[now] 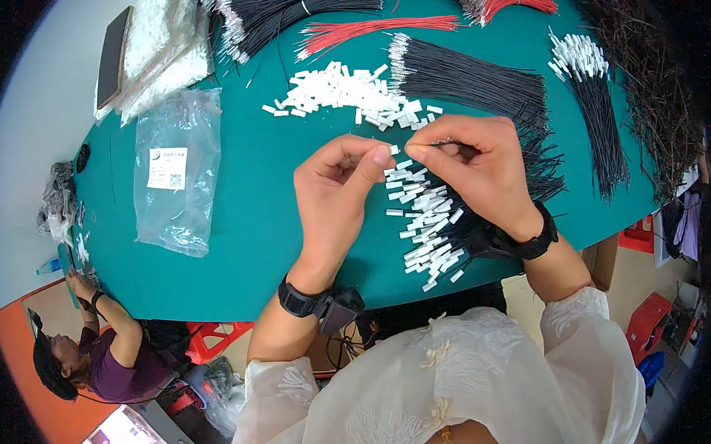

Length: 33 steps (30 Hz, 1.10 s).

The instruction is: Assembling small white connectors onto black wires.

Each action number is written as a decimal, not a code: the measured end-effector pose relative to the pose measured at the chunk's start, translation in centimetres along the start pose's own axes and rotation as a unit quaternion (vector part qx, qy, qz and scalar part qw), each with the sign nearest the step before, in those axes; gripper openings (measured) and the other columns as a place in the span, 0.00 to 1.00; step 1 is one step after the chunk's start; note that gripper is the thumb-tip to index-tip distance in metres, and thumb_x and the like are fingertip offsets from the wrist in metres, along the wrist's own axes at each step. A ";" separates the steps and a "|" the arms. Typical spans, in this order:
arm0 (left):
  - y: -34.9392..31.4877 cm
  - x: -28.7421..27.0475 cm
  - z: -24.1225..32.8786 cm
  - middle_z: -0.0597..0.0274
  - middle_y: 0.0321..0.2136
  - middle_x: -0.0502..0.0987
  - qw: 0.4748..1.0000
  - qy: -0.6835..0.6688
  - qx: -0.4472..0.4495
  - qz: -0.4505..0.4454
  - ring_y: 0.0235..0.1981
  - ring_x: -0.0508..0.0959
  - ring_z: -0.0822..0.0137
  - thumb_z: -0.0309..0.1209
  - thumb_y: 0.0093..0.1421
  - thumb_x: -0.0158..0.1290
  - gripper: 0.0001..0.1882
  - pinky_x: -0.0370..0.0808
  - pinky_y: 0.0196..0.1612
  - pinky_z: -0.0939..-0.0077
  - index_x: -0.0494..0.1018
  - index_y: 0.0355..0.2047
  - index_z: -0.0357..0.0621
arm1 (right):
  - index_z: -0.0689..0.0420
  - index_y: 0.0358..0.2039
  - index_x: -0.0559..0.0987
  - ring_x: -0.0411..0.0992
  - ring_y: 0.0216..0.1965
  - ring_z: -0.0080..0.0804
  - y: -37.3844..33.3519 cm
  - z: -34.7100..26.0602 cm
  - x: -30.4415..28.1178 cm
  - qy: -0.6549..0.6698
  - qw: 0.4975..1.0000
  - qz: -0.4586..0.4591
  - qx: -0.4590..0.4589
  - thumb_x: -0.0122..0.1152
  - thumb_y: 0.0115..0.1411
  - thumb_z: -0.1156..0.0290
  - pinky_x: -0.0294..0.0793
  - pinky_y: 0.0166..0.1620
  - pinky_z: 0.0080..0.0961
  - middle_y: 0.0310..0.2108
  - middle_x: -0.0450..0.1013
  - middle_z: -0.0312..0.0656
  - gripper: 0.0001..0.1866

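My left hand [338,170] pinches a small white connector housing [395,150] between thumb and forefinger. Close beside it, my right hand [475,160] is closed on a thin black wire, its tip hidden by the fingers. Under both hands lies a row of black wires with white housings [429,232] on their ends. Just beyond the hands is a loose heap of white connector housings [340,90]. Behind my right hand spreads a bundle of black wires [474,76] with bare silvery ends.
A clear plastic bag [175,176] with a label lies left on the green table [255,171]. Behind it are bags of white parts [162,51] and a dark phone [114,57]. Red wires [378,33] and a finished-looking bundle [587,105] lie farther off. Another person [116,354] works at lower left.
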<state>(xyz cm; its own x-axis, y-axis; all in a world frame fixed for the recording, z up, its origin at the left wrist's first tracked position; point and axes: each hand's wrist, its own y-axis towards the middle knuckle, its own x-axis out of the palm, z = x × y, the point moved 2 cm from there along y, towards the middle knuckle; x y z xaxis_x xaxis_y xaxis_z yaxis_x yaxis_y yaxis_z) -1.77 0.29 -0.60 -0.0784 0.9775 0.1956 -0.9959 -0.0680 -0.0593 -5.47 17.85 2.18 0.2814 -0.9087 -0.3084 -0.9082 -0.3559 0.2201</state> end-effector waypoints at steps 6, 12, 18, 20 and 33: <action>0.0 0.0 -0.2 0.64 0.26 0.79 1.000 0.006 -0.011 0.005 0.26 0.73 0.79 0.28 0.60 0.59 0.07 0.69 0.31 0.87 0.77 0.33 0.35 | 0.63 0.29 0.81 0.60 0.19 0.12 -0.1 0.1 0.2 -0.003 1.000 0.004 0.005 0.66 0.52 0.79 0.56 0.22 0.14 0.20 0.73 0.33 0.04; 0.0 0.0 -0.2 0.64 0.26 0.79 1.000 -0.013 -0.017 -0.013 0.26 0.73 0.80 0.28 0.61 0.58 0.07 0.69 0.31 0.87 0.77 0.33 0.35 | 0.63 0.29 0.81 0.61 0.19 0.12 -0.1 -0.1 0.2 -0.003 1.000 0.003 0.001 0.66 0.52 0.79 0.57 0.22 0.13 0.20 0.73 0.33 0.03; 0.1 0.0 0.0 0.64 0.26 0.79 1.000 -0.013 -0.010 -0.014 0.26 0.73 0.80 0.29 0.61 0.58 0.07 0.68 0.31 0.87 0.77 0.32 0.36 | 0.63 0.30 0.81 0.66 0.20 0.18 0.0 -0.6 -0.2 -0.033 0.999 -0.019 -0.003 0.64 0.54 0.78 0.62 0.23 0.17 0.23 0.76 0.37 0.04; 0.2 -0.1 0.0 0.65 0.26 0.79 1.000 -0.003 -0.011 -0.003 0.26 0.73 0.80 0.29 0.61 0.58 0.07 0.68 0.30 0.87 0.77 0.32 0.36 | 0.63 0.31 0.80 0.68 0.21 0.24 0.3 -0.5 -0.5 -0.075 0.996 -0.014 -0.050 0.64 0.55 0.77 0.65 0.24 0.21 0.24 0.76 0.39 0.04; 0.9 0.2 -0.8 0.65 0.27 0.78 0.916 0.375 0.123 -0.075 0.25 0.74 0.72 0.25 0.54 0.60 0.05 0.70 0.29 0.80 0.77 0.31 0.39 | 0.61 0.30 0.75 0.71 0.25 0.50 0.8 -0.8 -4.1 -0.427 0.900 0.028 -0.084 0.57 0.61 0.68 0.68 0.28 0.40 0.22 0.71 0.49 0.09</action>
<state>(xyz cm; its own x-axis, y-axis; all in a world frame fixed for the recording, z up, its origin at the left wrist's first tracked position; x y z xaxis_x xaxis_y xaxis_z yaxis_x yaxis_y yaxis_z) -2.61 0.55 -1.43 0.0214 0.8357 -0.5488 -0.9799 0.1264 0.1542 -7.08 21.12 4.40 -0.1685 -0.4534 -0.8753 -0.8334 -0.4087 0.3721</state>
